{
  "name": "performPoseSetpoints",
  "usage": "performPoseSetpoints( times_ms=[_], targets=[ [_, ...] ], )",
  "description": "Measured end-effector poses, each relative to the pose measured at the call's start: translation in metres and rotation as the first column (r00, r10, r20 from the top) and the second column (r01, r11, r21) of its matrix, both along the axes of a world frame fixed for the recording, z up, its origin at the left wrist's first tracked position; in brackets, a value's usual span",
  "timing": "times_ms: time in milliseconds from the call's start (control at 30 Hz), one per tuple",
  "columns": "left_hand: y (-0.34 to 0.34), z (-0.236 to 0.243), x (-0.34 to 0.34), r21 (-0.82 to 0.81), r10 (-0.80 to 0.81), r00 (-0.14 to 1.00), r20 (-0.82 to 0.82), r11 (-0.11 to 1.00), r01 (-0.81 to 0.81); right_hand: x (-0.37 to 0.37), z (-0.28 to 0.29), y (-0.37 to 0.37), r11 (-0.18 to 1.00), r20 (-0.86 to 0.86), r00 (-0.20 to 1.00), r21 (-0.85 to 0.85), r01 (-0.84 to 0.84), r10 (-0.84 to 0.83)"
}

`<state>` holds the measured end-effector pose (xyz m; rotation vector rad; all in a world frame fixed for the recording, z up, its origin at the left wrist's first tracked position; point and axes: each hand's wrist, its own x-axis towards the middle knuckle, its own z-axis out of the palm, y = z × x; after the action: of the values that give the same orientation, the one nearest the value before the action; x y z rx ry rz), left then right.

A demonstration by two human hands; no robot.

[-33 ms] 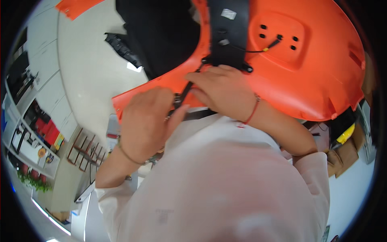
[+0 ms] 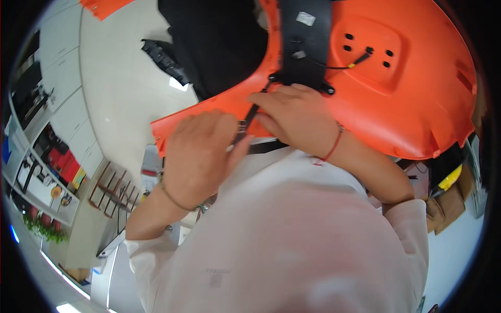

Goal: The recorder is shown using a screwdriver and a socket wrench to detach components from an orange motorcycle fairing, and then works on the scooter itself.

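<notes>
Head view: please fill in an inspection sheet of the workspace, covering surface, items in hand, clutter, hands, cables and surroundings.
Surface: smooth pale surface, table or floor unclear.
Items in hand: slim dark strip with a metallic fitting, beside a large curved orange plastic shell crossed by a flat black panel.
Clutter: irregular black part on the pale surface.
Hands: left hand closed on the strip's lower end; right hand on its upper part.
Cables: thin black cable with yellow band, running from the panel toward the shell's holes.
Surroundings: white cabinets, leafy green plant, brown cardboard boxes.
</notes>
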<state>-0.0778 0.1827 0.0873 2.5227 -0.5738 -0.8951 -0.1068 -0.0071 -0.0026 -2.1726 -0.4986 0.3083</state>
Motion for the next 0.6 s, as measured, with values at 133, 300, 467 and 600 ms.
performPoseSetpoints(
  times_ms=[133,300,467,600],
  targets=[
    [-0.009,-0.006,-0.007,0.062,-0.216,0.922,0.322,0.976,0.207,0.0,-0.001,-0.009,0.999,-0.043,0.999,-0.019,-0.03,0.029],
    [-0.011,-0.003,-0.014,0.149,-0.569,0.724,0.389,0.815,0.561,-0.004,-0.006,-0.011,0.993,-0.082,0.991,-0.037,-0.109,0.106],
    [-0.007,0.007,0.006,0.291,-0.747,0.545,0.38,0.656,0.696,-0.001,-0.003,-0.004,0.994,-0.032,0.996,-0.069,-0.087,0.085],
    [-0.005,0.003,0.005,0.307,-0.747,0.523,0.41,0.653,0.692,-0.002,-0.003,0.0,0.996,0.008,0.996,0.001,-0.088,0.088]
  ],
)
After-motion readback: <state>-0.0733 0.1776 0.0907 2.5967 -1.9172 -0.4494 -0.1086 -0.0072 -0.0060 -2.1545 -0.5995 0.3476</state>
